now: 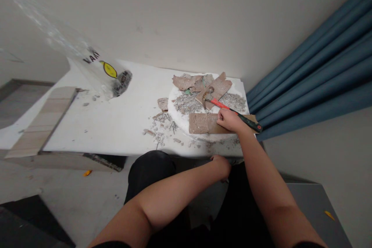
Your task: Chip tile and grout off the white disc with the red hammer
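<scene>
My right hand (230,120) is closed in a fist around the middle of a claw hammer's handle. The hammer (219,103) has a red and black grip, and its head is over a brown cardboard-like piece (223,87). Under the fist lies a flat brown strip (203,123), rough and crumbly at its left end. Grey rubble (188,102) and broken brown pieces (187,82) cover a round white plate (177,120). My left hand (221,167) rests low by the table's front edge, over my lap; its fingers are mostly hidden.
Chips and bent nail-like bits (162,128) are scattered left of the plate on the white table (122,124). A clear plastic bag (101,69) stands at the back left, near a tan board (46,120). Blue curtains (314,62) hang close on the right.
</scene>
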{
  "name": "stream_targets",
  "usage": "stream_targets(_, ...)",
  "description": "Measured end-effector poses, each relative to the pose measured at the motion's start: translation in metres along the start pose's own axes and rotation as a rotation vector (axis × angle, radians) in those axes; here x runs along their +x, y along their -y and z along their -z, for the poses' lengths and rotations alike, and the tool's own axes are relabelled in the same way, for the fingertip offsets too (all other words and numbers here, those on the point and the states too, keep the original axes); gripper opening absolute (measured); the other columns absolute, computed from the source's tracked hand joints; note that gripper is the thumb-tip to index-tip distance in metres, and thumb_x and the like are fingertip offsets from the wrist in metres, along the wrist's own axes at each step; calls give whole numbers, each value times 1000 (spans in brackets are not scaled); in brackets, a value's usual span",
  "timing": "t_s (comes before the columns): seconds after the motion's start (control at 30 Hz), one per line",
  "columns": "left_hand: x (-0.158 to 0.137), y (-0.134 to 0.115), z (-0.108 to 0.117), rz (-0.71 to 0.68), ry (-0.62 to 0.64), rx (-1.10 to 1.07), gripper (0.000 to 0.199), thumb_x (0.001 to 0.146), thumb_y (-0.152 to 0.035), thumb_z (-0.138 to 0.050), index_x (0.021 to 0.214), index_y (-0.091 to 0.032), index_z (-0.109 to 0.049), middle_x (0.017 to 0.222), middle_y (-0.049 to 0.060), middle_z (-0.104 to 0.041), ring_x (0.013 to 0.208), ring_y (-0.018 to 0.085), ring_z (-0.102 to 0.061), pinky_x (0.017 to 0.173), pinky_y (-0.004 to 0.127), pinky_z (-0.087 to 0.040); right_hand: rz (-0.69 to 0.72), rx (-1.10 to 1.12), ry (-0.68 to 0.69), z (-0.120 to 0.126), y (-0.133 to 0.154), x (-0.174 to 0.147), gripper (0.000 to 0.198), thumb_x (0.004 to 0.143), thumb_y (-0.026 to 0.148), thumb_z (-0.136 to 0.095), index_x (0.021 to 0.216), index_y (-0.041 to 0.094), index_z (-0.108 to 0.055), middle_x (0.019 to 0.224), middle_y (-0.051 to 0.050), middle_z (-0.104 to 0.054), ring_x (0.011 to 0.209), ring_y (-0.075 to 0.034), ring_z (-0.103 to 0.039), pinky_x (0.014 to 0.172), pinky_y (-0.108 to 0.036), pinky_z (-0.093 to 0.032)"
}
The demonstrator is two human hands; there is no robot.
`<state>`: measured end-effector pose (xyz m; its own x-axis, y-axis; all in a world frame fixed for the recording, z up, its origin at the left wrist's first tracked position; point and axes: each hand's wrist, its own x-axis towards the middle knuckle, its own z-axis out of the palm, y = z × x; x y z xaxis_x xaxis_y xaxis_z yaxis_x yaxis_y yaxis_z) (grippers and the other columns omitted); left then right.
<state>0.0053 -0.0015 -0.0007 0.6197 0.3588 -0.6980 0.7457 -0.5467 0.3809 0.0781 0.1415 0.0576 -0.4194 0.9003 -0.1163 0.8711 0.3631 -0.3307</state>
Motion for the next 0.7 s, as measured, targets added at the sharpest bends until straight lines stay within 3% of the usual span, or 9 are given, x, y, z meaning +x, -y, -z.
stream_targets(0.23,-5,-1,3,-1,-5,29,53,70,-26,-85,121,-19,-73,125,17,-72,117,41,-65,97,58,-56,-14,14,-34,-1,2,0,11,79,14,-63,75,20,-55,79,-3,-61,70,-17,-51,63,-27,-32)
stream_targets(0.33,-4,0,4,-5,38,55,56,72,-29,-84,125,-20,-71,130,16,-70,121,40,-63,99,58,-56,73,64,-75,-3,-5,-3,11,78,11,-61,75,20,-56,81,-4,-62,74,-18,-53,67,-27,-36)
stream_targets(0.5,-1,3,0,-9,-7,9,49,70,-26,-85,117,-21,-75,124,15,-73,117,41,-65,98,57,-56,219,31,-98,-5,-12,-9,15,89,13,-54,76,20,-55,92,-9,-62,87,-22,-57,80,-32,-42)
stream_targets(0.7,5,2,-4,-15,9,35,50,70,-28,-85,118,-21,-74,123,15,-73,115,39,-65,95,56,-55,167,-60,-147,-10,-5,-8,11,86,12,-54,80,21,-54,101,-11,-59,83,-21,-54,77,-32,-43)
